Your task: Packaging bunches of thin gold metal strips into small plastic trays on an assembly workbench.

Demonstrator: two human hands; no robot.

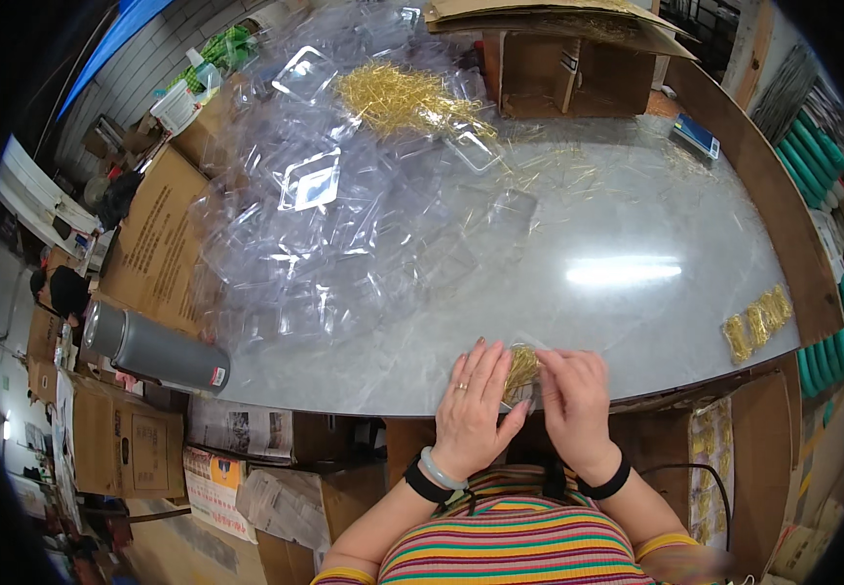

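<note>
Left hand (476,414), fingers straight, and right hand (578,398), fingers curled, flank gold strands (521,371) at the tabletop's (656,331) near edge, grip unclear. Arranging appears underway, calling next for careful alignment.

Cases (344,255) cover the counter (627,219) from the top to the left of the frame, with a pile of strands (393,96) on top of them at upper centre. Right of the pile, a box (527,83) sits at the counter's far side. Bundles (758,322) lie near its right edge, while a bottle (169,349) occupies the left corner, below a carton (154,244). At lower centre, by the near edge, a bunch (519,372) is between the left hand (478,398) and right hand (575,392).
</note>
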